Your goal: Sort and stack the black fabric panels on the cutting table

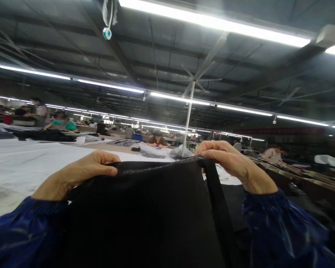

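Black fabric (150, 216) fills the foreground, its upper edge held up between two hands. The left hand (83, 169) has its fingers pinched on that edge; the right hand's (226, 158) fingers clamp it farther along, before a white worktop (44, 158).

The black cloth (156, 212) is plain and dark, held up on the near side of the white table (19, 156) and hiding part of it. Its top edge is pinched at two spots, pulled fairly straight between them and rising slightly toward the right. A thin, shiny greyish strip (153, 170) runs along that edge. Down the right side hangs a long narrow band (219, 201), with a small gap near the top showing the table behind. The cloth's lower end is out of view.
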Demonstrator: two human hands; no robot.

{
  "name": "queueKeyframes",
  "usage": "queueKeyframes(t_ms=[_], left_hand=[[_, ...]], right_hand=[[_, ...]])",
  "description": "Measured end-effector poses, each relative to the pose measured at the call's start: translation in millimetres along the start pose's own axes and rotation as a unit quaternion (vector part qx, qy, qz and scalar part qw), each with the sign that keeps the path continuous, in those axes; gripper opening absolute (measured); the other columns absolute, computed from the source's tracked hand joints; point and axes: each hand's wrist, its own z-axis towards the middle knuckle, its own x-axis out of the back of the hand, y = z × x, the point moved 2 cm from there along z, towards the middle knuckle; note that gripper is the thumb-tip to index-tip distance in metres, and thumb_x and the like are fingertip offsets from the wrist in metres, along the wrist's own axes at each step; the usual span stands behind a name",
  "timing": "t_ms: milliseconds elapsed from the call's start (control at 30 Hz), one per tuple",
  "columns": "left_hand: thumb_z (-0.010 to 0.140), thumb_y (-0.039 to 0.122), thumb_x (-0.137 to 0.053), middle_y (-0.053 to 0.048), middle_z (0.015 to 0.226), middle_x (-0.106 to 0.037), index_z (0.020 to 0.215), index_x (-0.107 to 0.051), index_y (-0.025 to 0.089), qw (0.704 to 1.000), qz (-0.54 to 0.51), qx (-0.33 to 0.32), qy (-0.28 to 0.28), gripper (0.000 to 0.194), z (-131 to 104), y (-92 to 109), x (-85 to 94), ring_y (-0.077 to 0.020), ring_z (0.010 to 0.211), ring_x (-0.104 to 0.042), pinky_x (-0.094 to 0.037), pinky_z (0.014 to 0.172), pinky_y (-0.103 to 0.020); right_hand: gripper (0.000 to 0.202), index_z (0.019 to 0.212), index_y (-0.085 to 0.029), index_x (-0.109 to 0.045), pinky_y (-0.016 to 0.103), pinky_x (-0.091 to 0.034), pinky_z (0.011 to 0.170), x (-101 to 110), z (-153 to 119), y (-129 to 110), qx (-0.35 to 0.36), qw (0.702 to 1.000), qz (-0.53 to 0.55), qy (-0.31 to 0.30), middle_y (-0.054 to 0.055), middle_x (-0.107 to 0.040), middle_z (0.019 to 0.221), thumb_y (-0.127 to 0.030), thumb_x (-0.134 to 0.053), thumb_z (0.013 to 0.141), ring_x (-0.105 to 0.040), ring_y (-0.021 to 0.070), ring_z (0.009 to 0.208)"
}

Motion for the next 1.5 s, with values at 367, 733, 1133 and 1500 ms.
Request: queueKeyframes(t_ms=[367,733,1133,1500], left_hand=[[0.064,0.040,-0.058,0.001,0.063,-0.055,0.064,-0.060,0.016,0.966,0.226,0.025,-0.125,0.024,32,-132,-98.6,-0.0184,0.068,-0.051,-0.033,0.059,-0.025],[0.055,0.038,-0.061,0.002,0.058,-0.051,0.060,-0.056,0.017,0.955,0.246,0.076,-0.149,0.022,61,-157,-116.4,-0.0161,0.062,-0.047,-0.029,0.057,-0.026],[0.072,0.058,-0.055,-0.008,0.093,-0.069,0.093,-0.068,0.015,0.971,0.124,0.107,-0.176,0.050,63,-123,-60.2,-0.0213,0.083,-0.061,-0.044,0.069,-0.026],[0.072,0.014,-0.054,-0.016,0.088,-0.071,0.077,-0.074,0.014,0.888,0.423,-0.107,-0.147,0.020,93,-79,-215.2,-0.0304,0.091,-0.063,-0.043,0.082,-0.039]], right_hand=[[0.009,0.069,-0.014,-0.065,0.029,-0.045,0.072,-102,18,198,-0.146,0.968,-0.191,-0.073,0.005,-0.067,0.073,-0.010,-0.058,0.069,-0.061,0.0185,0.074],[0.027,0.097,-0.014,-0.065,0.029,-0.048,0.079,-86,27,214,-0.188,0.978,-0.006,0.092,0.008,-0.067,0.097,-0.013,-0.043,0.082,-0.063,0.0163,0.085],[0.037,0.128,-0.026,-0.056,0.037,-0.029,0.107,-162,-66,182,0.067,0.969,-0.156,-0.182,0.007,-0.052,0.131,-0.037,-0.042,0.096,-0.045,0.0202,0.122],[0.036,0.127,-0.026,-0.057,0.036,-0.032,0.103,-161,-70,189,0.087,0.969,-0.171,-0.154,0.005,-0.055,0.129,-0.037,-0.040,0.097,-0.046,0.0200,0.118]])
